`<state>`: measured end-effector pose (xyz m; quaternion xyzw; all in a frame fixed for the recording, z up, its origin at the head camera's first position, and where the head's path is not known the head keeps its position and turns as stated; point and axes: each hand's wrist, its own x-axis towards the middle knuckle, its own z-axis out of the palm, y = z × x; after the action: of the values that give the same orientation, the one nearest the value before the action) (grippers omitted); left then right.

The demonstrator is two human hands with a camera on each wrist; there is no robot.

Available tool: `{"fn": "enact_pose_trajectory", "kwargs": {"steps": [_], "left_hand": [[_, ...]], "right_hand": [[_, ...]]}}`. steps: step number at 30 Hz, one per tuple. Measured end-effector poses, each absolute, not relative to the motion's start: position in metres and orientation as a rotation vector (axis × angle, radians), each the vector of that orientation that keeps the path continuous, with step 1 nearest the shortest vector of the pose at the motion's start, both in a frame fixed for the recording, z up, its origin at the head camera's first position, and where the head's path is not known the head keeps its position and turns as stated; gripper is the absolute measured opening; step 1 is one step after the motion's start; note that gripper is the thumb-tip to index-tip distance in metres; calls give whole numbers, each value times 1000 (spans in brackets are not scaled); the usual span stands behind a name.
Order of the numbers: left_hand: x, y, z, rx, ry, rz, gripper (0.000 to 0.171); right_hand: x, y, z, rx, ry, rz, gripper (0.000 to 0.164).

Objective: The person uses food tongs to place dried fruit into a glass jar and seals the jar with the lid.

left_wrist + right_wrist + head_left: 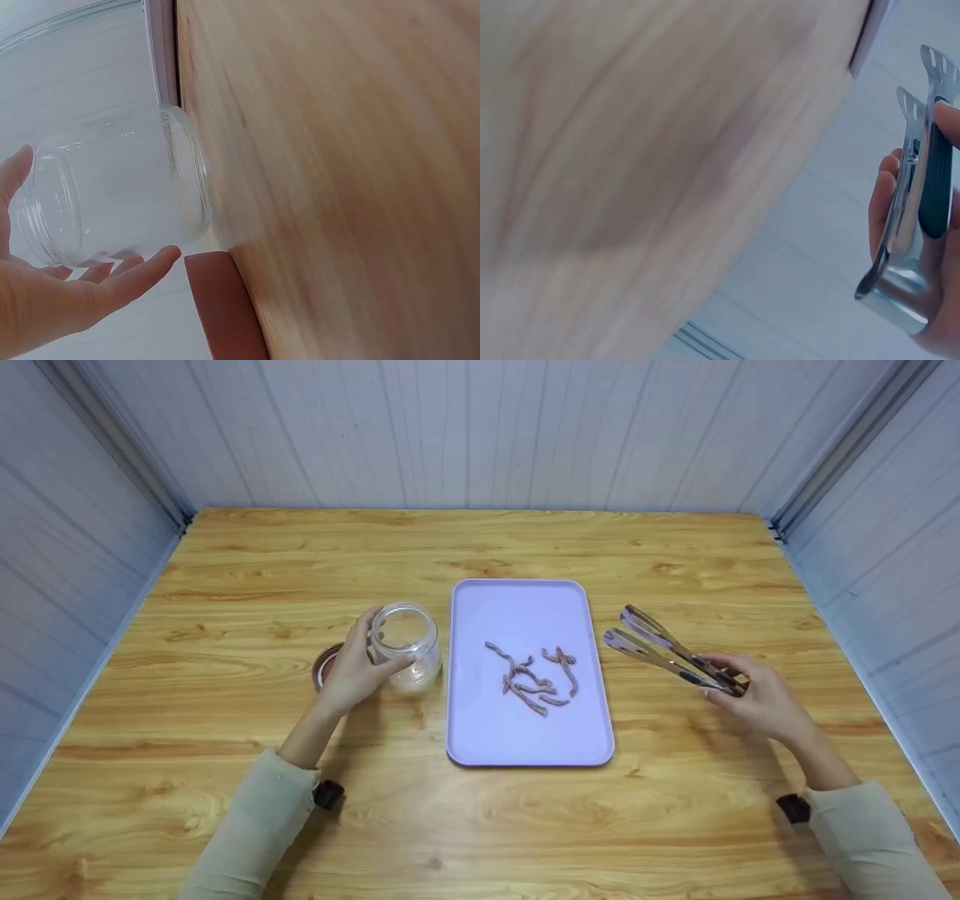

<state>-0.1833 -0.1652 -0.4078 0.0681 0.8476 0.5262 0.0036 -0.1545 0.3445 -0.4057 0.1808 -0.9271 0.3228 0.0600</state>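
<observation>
A clear glass jar [423, 651] is held upright by the left hand [355, 669], just to the left of the tray, with its open mouth turned upward. The jar is spanned by the hand: the thumb is laid against its near side, and the fingers are spread along the opposite side, so the grasp is kept wide, at about the jar's own breadth. Whether the jar's base is fully rested on the table cannot be told. Metal tongs [935, 180] are gripped by the right hand [766, 701] to the right of the tray; their dark handle pads are pinched loosely between thumb and fingers, and their slotted tips are parted and pointed toward the tray. The tongs are held raised above the table. Between the two hands, a lilac tray [517, 611] is placed, on which several brown, twisted strips [530, 703] are scattered, some of them crossed over one another. Beside the jar, a round reddish-brown lid [225, 307] is partly hidden by the left hand in the head view. Everything is set on a wood-grained table [225, 697], which is bordered by pale panelled walls [510, 435].
</observation>
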Motion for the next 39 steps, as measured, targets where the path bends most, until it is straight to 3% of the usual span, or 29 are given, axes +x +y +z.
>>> {"fn": "enact_pose_trajectory", "kwargs": {"steps": [19, 39], "left_hand": [[-184, -166, -409, 182, 2610, 1683, 85], [-185, -166, -409, 177, 2614, 1680, 85]], "right_hand": [[-169, 312, -402, 728, -2891, 907, 36], [-187, 294, -401, 735, -2992, 954, 32]]}}
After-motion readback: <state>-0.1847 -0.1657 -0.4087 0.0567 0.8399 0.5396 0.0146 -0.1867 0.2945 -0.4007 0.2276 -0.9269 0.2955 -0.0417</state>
